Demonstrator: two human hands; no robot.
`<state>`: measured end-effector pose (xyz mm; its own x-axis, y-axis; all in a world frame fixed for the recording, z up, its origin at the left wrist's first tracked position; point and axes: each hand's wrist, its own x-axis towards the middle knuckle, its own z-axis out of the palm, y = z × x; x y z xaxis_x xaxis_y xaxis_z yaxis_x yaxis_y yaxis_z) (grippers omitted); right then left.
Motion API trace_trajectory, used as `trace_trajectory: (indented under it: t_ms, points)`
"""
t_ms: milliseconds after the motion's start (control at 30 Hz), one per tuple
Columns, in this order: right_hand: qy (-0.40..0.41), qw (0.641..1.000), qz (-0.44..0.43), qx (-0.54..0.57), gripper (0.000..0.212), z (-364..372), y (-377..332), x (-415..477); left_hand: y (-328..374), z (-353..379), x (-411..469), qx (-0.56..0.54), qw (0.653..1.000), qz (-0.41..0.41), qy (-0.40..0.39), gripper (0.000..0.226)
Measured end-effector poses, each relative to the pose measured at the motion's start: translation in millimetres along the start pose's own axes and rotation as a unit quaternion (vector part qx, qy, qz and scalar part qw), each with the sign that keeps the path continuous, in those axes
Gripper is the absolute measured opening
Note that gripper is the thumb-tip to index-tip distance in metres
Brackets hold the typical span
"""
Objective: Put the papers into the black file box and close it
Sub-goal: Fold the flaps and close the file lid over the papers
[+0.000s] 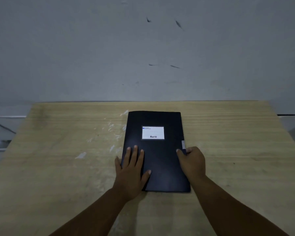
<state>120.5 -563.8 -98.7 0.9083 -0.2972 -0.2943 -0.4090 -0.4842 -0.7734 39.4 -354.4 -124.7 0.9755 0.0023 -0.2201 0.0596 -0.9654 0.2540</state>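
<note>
A black file box [160, 150] lies flat and closed on the wooden table [58, 150], with a white label [153, 133] on its lid. My left hand [132, 169] rests flat on the lid's near left part, fingers spread. My right hand [192, 160] grips the box's right edge, thumb on top, just below a small pale clasp tab [183, 144]. No papers are in sight.
White scuff marks [112, 132] streak the tabletop left of the box. A grey wall [143, 48] rises right behind the table's far edge. The table's left and right edges slope away, with dim floor beyond.
</note>
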Motion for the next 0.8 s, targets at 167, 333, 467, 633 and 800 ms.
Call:
trace_trajectory:
  t_ms: [167,333,467,633,800]
  points:
    - [-0.002,0.999,0.032,0.011,0.043,5,-3,22,0,-3,-1,0.009,1.000,-0.002,-0.021,0.084]
    - [-0.022,0.999,0.020,0.009,0.036,7,-2,38,2,-3,1,0.025,0.999,-0.009,-0.028,0.084]
    - [-0.049,0.999,-0.004,0.021,0.024,3,6,37,3,-4,3,0.038,0.999,-0.009,-0.027,0.085]
    - [-0.113,0.993,-0.022,0.023,0.022,-5,15,33,3,-6,2,0.031,0.999,0.000,-0.025,0.084]
    - [-0.116,0.992,-0.027,-0.048,0.038,2,11,11,-4,-8,0,-0.045,0.999,0.002,0.010,0.086]
